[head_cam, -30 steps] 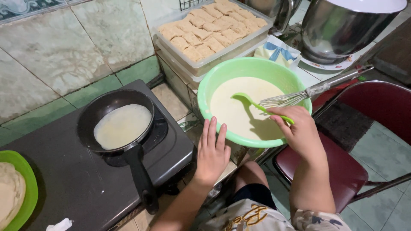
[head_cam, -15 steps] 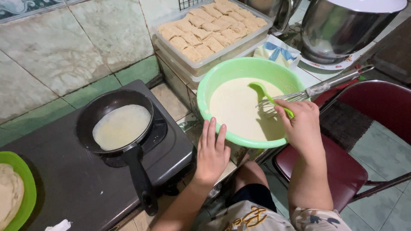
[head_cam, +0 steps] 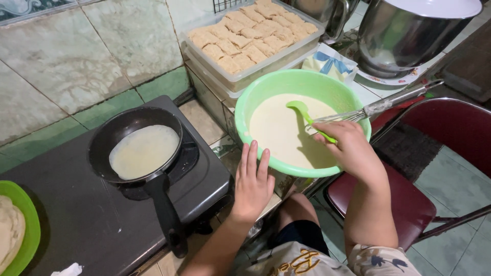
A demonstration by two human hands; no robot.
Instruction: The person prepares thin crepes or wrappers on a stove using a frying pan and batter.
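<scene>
**A:** We see a black stove (head_cam: 102, 214) filling the lower left, set against a tiled wall (head_cam: 66, 56), with a dark red folding chair (head_cam: 450, 153) at the right. What crowds the bowl?

**B:** Behind it we find a clear tray (head_cam: 255, 76) packed with pale folded rolls (head_cam: 250, 36), a steel pot (head_cam: 409, 36) with a white lid, and, between them, a small white packet (head_cam: 327, 64) marked with a blue bow. A wire whisk (head_cam: 378, 107) leans across the far rim.

**A:** And the bowl itself?

**B:** We see a round light-green bowl (head_cam: 266, 94) just right of the stove, holding smooth cream batter (head_cam: 279, 133). A green ladle (head_cam: 307, 113) stands tilted in it, scoop up.

**A:** The hands?

**B:** Our right hand (head_cam: 348, 148) is curled closed around the ladle's handle, over the batter. Our left hand (head_cam: 253, 181) lies flat, fingers spread and holding nothing, on the bench edge against the bowl's near rim.

**A:** On the stove?

**B:** We note a black pan (head_cam: 169, 214) with a thin pale crepe (head_cam: 144, 151) spread in it. At the far left, a green plate (head_cam: 28, 235) carries a stack of cooked crepes (head_cam: 9, 235).
</scene>
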